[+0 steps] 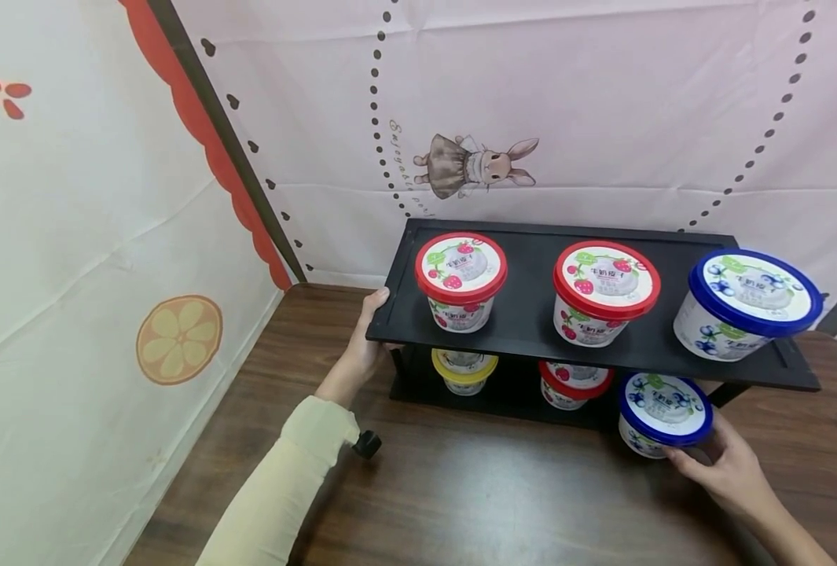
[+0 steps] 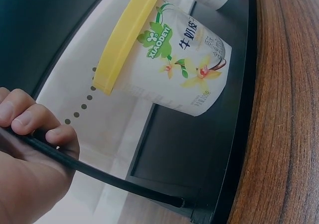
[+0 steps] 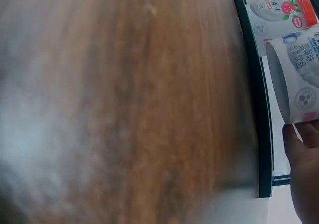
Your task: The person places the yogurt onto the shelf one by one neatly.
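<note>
A black two-tier shelf (image 1: 524, 314) stands on the wooden table. My left hand (image 1: 363, 339) grips the left end of its upper tier; the left wrist view shows the fingers curled over the dark edge. At the lower tier's right end, my right hand (image 1: 729, 464) holds a blue-lidded tub (image 1: 664, 413) by its right side, thumb toward the front. This tub is upright, with its base at the shelf's front edge in the right wrist view. A yellow-lidded tub (image 2: 169, 59) and a red-lidded tub (image 1: 575, 384) sit on the lower tier, partly hidden by the upper one.
On the upper tier stand two red-lidded tubs, one left (image 1: 460, 275) and one in the middle (image 1: 605, 287), and a larger-looking blue-lidded tub (image 1: 750, 299) at the right. A printed cloth (image 1: 602, 94) hangs behind the shelf. The brown table (image 1: 496, 487) extends in front.
</note>
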Tool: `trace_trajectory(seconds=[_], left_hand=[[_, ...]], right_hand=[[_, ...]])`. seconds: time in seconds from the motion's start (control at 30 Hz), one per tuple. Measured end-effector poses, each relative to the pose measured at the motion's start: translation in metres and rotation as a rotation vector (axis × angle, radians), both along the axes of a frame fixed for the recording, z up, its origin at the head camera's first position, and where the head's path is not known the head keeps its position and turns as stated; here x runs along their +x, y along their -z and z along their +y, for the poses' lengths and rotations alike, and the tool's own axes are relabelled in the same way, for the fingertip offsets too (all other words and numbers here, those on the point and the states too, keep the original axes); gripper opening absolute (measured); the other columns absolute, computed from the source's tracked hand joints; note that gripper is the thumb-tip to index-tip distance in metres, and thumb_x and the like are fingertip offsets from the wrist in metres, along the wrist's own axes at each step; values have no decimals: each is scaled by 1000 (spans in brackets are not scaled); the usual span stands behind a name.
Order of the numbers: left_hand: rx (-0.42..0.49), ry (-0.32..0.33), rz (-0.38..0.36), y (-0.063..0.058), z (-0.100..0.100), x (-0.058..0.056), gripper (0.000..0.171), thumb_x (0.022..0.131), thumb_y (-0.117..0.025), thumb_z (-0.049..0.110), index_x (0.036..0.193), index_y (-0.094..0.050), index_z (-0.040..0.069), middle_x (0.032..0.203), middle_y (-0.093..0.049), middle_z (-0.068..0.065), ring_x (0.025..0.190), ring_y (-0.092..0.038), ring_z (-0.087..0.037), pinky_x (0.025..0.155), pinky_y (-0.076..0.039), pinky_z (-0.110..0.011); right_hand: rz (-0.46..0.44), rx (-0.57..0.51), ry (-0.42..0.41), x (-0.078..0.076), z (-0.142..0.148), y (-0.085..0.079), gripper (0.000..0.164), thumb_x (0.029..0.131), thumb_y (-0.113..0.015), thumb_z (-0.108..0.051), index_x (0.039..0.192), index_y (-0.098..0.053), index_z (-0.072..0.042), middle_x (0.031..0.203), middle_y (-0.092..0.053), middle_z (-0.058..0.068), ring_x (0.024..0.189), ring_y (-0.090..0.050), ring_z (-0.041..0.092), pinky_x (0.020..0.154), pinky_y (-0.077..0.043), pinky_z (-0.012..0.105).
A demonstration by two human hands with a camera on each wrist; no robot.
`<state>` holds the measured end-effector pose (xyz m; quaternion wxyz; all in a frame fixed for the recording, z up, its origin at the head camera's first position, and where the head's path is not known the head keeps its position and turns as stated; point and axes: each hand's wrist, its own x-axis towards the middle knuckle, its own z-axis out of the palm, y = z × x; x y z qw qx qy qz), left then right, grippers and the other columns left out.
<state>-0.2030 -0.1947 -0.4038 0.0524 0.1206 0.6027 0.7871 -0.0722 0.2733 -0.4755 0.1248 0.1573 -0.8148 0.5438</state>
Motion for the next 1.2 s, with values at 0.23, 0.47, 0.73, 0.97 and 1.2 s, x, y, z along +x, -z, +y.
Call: trace_trajectory(seconds=[0.23,0.47,0.73,0.97,1.2], left_hand=[[1,-2,-18,1,-5,3,49,90,-47,61,92,-62,14,61,-51,3,48,-38,-11,47,-30,-25],[-23,-41,-41,-2,-18,9,50,91,-47,63,91,-61,15,62,-52,2,50,-42,-9,48,-32,-24],[5,3,-3,-1,-7,1,47,91,-47,60,89,-61,16,59,-48,4,46,-36,-7,45,-27,-23],[2,9,15,1,-3,-1,47,93,-44,59,90,-60,15,59,-46,4,46,-34,-7,45,-25,-24],[11,-1,6,1,1,-2,47,91,-47,61,91,-61,16,61,-49,4,46,-34,-6,46,-22,-25]], right_hand=[[-5,25,28,-2,-2,6,72,72,-69,22,137,-42,8,121,-54,-19,105,-53,-5,81,-44,11],[-150,62,68,-8,-12,11,65,84,-71,5,139,-37,9,118,-54,-13,102,-52,-8,77,-46,13],[-305,146,112,-9,0,1,63,93,-66,-9,143,-31,8,130,-48,34,101,-42,-16,76,-42,9],[-312,109,98,-11,3,-3,63,96,-63,-10,145,-28,8,133,-45,34,104,-43,-16,77,-44,10],[-300,100,103,-13,5,-6,67,98,-62,-15,148,-25,7,137,-43,33,110,-42,-12,81,-41,8]])
